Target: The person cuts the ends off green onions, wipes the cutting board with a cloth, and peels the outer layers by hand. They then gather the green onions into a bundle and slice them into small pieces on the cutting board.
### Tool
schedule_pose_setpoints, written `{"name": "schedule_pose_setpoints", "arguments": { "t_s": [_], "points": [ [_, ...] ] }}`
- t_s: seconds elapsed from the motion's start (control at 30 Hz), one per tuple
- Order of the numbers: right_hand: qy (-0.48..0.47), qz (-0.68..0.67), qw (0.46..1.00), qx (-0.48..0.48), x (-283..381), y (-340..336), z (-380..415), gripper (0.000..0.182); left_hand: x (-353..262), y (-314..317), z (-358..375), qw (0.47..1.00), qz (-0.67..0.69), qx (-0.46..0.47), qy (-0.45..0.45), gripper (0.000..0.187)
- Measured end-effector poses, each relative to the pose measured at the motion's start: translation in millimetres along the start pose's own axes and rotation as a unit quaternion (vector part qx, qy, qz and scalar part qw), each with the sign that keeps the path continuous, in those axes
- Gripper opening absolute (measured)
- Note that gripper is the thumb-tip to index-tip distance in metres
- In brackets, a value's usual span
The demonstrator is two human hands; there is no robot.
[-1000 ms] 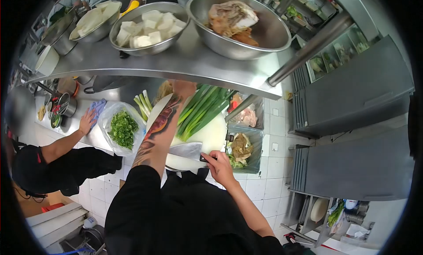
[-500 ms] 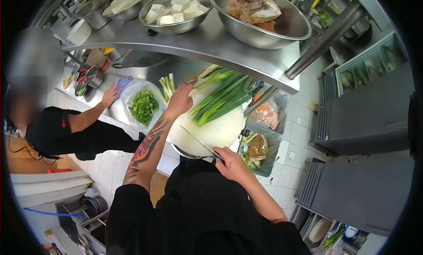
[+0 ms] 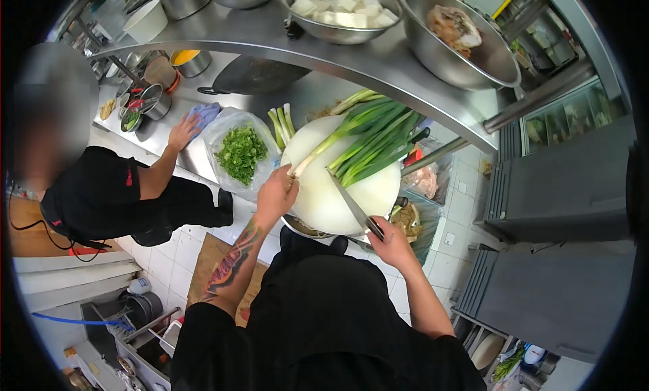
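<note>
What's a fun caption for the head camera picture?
Knife in right hand, green onion in left hand, at a round white board.

The person wears a black top (image 3: 324,323) with loose short sleeves (image 3: 209,327) and black shoes (image 3: 339,243); a reddish, dark tattoo (image 3: 228,271) patterns the left forearm (image 3: 236,256), a small mark the right hand (image 3: 393,245).

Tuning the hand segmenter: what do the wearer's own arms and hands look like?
No gloves on the left hand or right hand. Black sleeves end near the elbows. The left forearm has a large dark and reddish tattoo; the right forearm, nothing like it.
</note>
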State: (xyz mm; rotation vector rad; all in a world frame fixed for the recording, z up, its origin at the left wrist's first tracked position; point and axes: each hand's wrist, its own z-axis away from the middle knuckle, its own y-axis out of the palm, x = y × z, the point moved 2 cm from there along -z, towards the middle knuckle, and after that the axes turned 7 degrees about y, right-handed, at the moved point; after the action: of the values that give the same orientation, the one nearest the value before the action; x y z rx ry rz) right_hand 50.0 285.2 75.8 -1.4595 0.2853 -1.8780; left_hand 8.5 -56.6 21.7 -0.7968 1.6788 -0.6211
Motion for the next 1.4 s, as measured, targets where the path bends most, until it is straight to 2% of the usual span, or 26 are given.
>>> {"name": "schedule_pose_setpoints", "arguments": {
  "t_s": [0.07, 0.1, 0.13, 0.2, 0.27, 0.4, 0.47, 0.6, 0.67, 0.73, 0.8, 0.87, 0.93, 0.97, 1.03, 1.07, 1.13, 1.2, 1.23, 1.3, 1.33, 1.37, 1.4],
  "points": [
    [-0.003, -0.006, 1.000, -0.009, 0.4, 10.0, 6.7, 0.036, 6.4, 3.8, 13.7, 0.995, 0.061, -0.079, -0.006, 0.037],
    [-0.027, -0.053, 0.997, -0.040, 10.5, 17.3, 8.3, 0.037, 2.1, 0.3, 15.5, 0.992, 0.065, -0.105, 0.019, 0.025],
    [-0.050, -0.101, 0.991, -0.071, 23.4, 24.3, 9.7, 0.038, 6.9, 2.4, 18.2, 0.992, 0.069, -0.105, 0.018, 0.025],
    [-0.039, -0.069, 0.994, -0.072, 49.7, 40.5, -4.5, 0.038, 16.1, 9.8, 24.9, 0.991, 0.080, -0.105, 0.022, 0.019],
    [-0.147, 0.010, 0.983, -0.111, 73.7, 58.4, -28.8, 0.036, 17.2, 9.5, 26.8, 0.990, 0.095, -0.102, 0.021, 0.017],
    [-0.212, 0.062, 0.970, -0.100, 82.1, 83.9, -70.9, 0.032, 18.9, 6.7, 32.7, 0.989, 0.126, -0.076, 0.026, 0.016],
    [-0.233, 0.131, 0.959, -0.092, 83.4, 87.6, -79.1, 0.031, 21.6, 10.4, 38.3, 0.988, 0.131, -0.081, 0.021, 0.016],
    [-0.256, 0.136, 0.954, -0.073, 111.3, 76.8, -75.0, 0.029, 23.8, 17.4, 43.3, 0.980, 0.174, -0.100, -0.002, 0.015],
    [-0.270, 0.072, 0.956, -0.091, 138.0, 67.9, -61.5, 0.027, 23.8, 18.7, 45.3, 0.977, 0.185, -0.106, -0.018, 0.015],
    [-0.285, 0.055, 0.953, -0.092, 135.2, 73.0, -72.6, 0.024, 21.6, 18.1, 44.9, 0.981, 0.159, -0.116, -0.002, 0.015],
    [-0.186, 0.268, 0.945, -0.011, 117.9, 87.0, -98.2, 0.023, 17.8, 14.3, 46.2, 0.981, 0.156, -0.112, -0.003, 0.014],
    [-0.207, 0.242, 0.947, -0.030, 117.5, 81.1, -98.0, 0.024, 20.1, 12.4, 49.5, 0.982, 0.151, -0.110, -0.004, 0.013],
    [-0.176, 0.210, 0.961, -0.038, 139.9, 59.2, -73.7, 0.024, 28.6, 17.3, 68.8, 0.957, 0.268, -0.084, -0.065, 0.009],
    [-0.174, 0.208, 0.962, -0.040, 147.9, 43.5, -62.2, 0.024, 27.8, 17.1, 79.1, 0.958, 0.268, -0.081, -0.064, 0.009],
    [-0.183, 0.153, 0.971, -0.031, 154.4, 2.6, -36.4, 0.027, 24.0, 26.2, 101.1, 0.877, 0.440, 0.033, -0.191, 0.011],
    [-0.191, 0.159, 0.968, -0.028, 150.7, -16.4, -27.2, 0.031, 12.5, 29.1, 102.0, 0.877, 0.439, 0.038, -0.192, 0.011],
    [-0.198, 0.144, 0.969, -0.038, 155.1, -48.8, -6.5, 0.026, -30.4, 41.3, 88.4, 0.835, 0.524, 0.095, -0.138, 0.016],
    [-0.208, 0.100, 0.971, -0.061, 150.6, -73.7, 10.5, 0.022, -74.9, 66.5, 61.9, 0.784, 0.589, 0.174, -0.087, 0.033],
    [-0.208, 0.100, 0.971, -0.066, 150.4, -83.0, 20.2, 0.022, -90.8, 64.2, 50.9, 0.784, 0.589, 0.177, -0.083, 0.033],
    [-0.094, 0.090, 0.989, -0.077, 144.1, -100.2, 36.4, 0.019, -120.7, 52.8, 30.7, 0.839, 0.494, 0.227, -0.031, 0.044],
    [-0.094, 0.092, 0.988, -0.080, 133.7, -102.0, 41.2, 0.019, -112.7, 54.9, 24.3, 0.838, 0.495, 0.227, -0.028, 0.044],
    [-0.033, 0.081, 0.993, -0.080, 112.9, -98.6, 42.0, 0.020, -92.4, 50.2, 17.3, 0.924, 0.358, 0.121, 0.061, 0.049],
    [0.029, 0.068, 0.994, -0.081, 90.8, -91.9, 41.0, 0.020, -75.2, 40.6, 9.5, 0.967, 0.205, 0.011, 0.149, 0.054]
  ]
}}
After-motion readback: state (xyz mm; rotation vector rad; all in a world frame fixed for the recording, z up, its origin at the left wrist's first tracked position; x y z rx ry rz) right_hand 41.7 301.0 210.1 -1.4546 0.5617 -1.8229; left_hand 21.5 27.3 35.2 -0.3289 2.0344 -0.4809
